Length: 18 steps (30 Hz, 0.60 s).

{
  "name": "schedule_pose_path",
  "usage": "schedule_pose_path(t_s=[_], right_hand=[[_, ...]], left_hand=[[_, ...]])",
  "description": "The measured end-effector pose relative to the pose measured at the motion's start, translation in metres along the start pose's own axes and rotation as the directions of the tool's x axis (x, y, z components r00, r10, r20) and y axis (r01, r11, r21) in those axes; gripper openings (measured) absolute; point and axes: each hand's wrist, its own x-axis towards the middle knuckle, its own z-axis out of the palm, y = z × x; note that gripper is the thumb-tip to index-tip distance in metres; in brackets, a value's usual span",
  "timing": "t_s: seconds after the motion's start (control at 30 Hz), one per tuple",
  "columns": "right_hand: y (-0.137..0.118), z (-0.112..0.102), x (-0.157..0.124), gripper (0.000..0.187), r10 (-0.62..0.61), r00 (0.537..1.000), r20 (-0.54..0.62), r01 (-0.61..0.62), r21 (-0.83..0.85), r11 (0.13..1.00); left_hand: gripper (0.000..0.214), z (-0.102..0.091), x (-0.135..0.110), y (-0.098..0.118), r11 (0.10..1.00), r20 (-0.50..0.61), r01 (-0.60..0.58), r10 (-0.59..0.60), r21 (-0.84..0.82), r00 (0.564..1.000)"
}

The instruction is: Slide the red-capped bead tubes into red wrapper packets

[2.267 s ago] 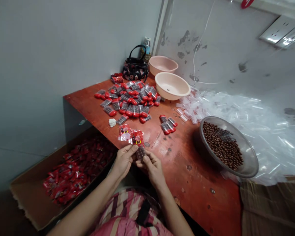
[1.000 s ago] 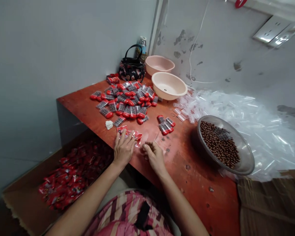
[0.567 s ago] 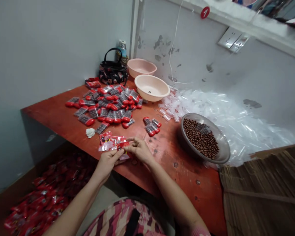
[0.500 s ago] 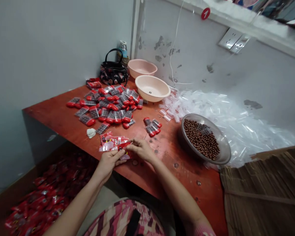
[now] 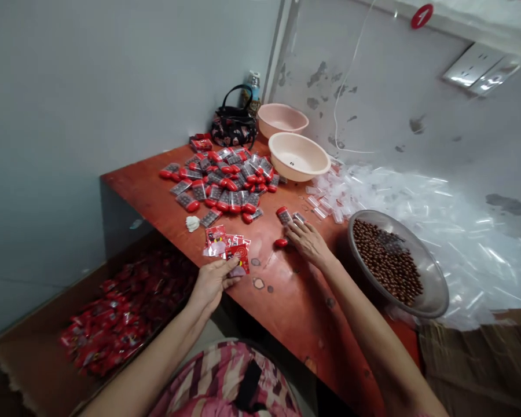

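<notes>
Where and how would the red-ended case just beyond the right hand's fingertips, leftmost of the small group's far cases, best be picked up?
Probably by pinching the case across its long sides close to its red end, coming from above and the left. It lies flat, red end pointing away; bare table borders its left, while the right hand crowds its near end.

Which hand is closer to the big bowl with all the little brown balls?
Right. The right hand is just left of the bowl, over small red-ended packs. The left hand is farther off to the left, holding a red packet.
</notes>
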Motion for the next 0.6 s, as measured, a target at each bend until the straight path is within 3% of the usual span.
schedule_pose_path(t_s=[0.07,0.13,0.23,0.3,0.4,0.6], right_hand=[[-0.03,0.0,-0.011,0.022,0.156,0.985,-0.073,-0.139,0.201,0.97],[-0.07,-0.001,-0.026,0.02,0.351,0.935,-0.059,-0.283,0.474,0.834],[-0.133,-0.003,-0.045,0.023,0.435,0.884,0.17,-0.374,0.815,0.442],[-0.165,-0.003,-0.052,0.023,0.466,0.85,0.245,-0.395,0.882,0.257],[-0.187,-0.001,-0.052,0.02,0.502,0.822,0.269,-0.416,0.885,0.207],[-0.183,0.004,-0.048,0.021,0.529,0.808,0.259,-0.444,0.858,0.259]], left_hand=[[0.021,-0.001,0.001,-0.001,0.998,-0.003,0.0,0.0,-0.066,1.0],[0.02,-0.001,0.002,0.0,0.992,-0.006,-0.003,0.002,-0.127,1.0],[0.018,0.001,0.002,0.002,0.978,-0.015,-0.006,0.003,-0.208,1.0],[0.016,0.004,0.0,0.003,0.964,-0.016,-0.005,0.0,-0.266,1.0],[0.013,0.011,-0.003,0.002,0.94,0.015,0.013,-0.009,-0.341,1.0],[0.013,0.023,-0.013,-0.002,0.929,0.09,0.041,-0.008,-0.369,0.996]])
